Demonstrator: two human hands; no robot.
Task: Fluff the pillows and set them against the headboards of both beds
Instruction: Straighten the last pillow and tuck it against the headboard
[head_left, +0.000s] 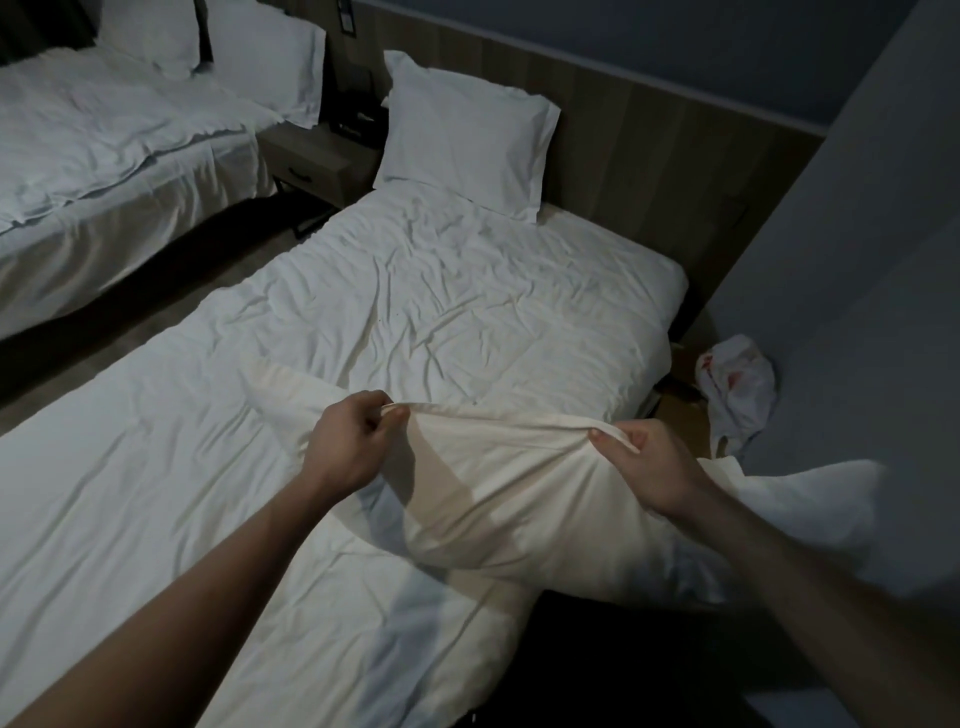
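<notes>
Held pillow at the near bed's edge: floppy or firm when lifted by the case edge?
Probably floppy: the pillow sags below where the left hand and right hand pinch its case. Likely light, since pinches seem to suffice. The loose cover may slide over the filling.

Dim, bluish room light, forearm shadows on the pillow (519, 499), soft blur and wide-angle bending at the edges.

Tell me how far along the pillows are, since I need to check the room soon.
Done: two pillows stand at the far bed's headboard, and one pillow leans on the near bed's headboard. In hand: the left hand and right hand pinch the top edge of a cream pillow over the near bed's side. Left: setting it beside the leaning one, where the mattress is bare.
</notes>
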